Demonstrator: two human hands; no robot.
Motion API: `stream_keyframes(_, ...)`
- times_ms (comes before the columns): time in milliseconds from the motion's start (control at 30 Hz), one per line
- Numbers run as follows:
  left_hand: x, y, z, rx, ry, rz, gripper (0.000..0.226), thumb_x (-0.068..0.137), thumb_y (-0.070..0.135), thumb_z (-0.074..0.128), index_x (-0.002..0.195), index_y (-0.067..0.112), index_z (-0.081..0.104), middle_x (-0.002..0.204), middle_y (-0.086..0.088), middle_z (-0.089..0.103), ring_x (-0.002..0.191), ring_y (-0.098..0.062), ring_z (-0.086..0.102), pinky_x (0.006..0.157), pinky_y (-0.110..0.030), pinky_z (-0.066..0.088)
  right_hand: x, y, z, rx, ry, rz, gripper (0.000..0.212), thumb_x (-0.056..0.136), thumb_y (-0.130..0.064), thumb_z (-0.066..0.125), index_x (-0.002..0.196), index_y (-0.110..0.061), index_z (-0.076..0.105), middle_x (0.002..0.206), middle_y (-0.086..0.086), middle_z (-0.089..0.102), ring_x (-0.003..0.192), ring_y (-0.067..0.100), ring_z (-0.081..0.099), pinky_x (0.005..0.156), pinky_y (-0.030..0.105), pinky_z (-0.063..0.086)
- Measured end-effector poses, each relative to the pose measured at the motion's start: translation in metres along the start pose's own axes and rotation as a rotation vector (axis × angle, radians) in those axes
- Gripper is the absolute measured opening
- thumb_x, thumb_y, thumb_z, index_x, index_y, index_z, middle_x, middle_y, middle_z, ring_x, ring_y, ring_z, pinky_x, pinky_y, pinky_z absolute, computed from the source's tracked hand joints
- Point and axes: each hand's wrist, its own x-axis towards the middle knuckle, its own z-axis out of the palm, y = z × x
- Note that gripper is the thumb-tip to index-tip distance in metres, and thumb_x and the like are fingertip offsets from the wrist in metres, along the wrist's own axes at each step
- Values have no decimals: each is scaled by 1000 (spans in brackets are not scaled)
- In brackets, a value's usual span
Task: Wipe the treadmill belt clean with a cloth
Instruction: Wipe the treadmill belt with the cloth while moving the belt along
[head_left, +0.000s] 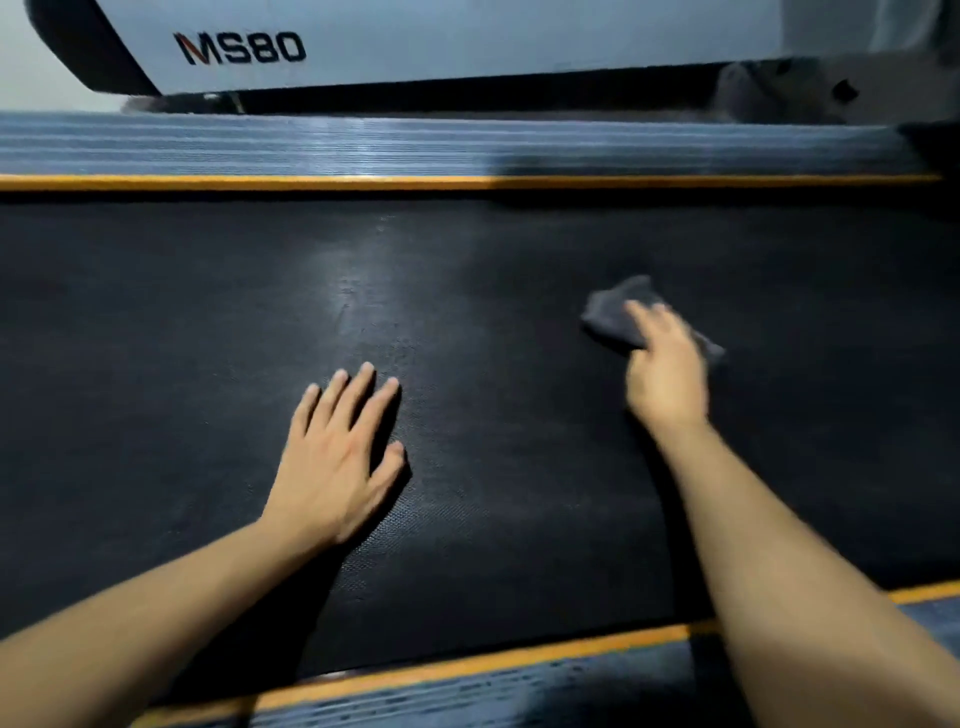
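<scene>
Right hand (667, 369) presses a small grey cloth (613, 314) onto the black treadmill belt (208, 291); left hand (340, 457) lies flat, fingers spread. The cloth looks soft and light; best held bunched under flat fingers.

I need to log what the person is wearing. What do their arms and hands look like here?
Both forearms are bare, with no sleeves in view. The left hand and right hand wear no gloves, rings, watch or bracelets. The right hand is motion-blurred.
</scene>
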Motion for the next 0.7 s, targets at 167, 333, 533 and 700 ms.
stream_keyframes(167,-8,2,4,33,-25,-16,73,95,52,33,162,25,25,170,-6,19,158,-28,13,128,-49,7,-14,-10,-5,-44,4,99,59,83,-1,44,140,-11,52,148,19,45,138,34,41,119,40,26)
stream_keyframes(333,-9,3,2,-7,-11,-27,74,93,54,36,160,25,29,170,-6,23,157,-28,16,128,-49,8,-92,-110,38,58,-165,-276,65,75,4,49,138,-11,54,147,19,47,137,36,42,117,48,27)
stream_keyframes(533,-10,1,3,-16,1,-24,72,94,56,32,160,28,29,170,-5,22,158,-26,15,128,-48,7,-90,-56,8,40,-128,-177,72,75,9,51,142,-17,50,151,14,43,140,31,39,119,43,27)
stream_keyframes(700,-8,1,5,-8,14,-26,72,94,54,32,159,26,31,169,-6,24,157,-27,16,128,-48,7,-84,5,-29,-20,-87,46,65,92,5,44,149,-24,38,159,7,30,149,23,23,122,33,17)
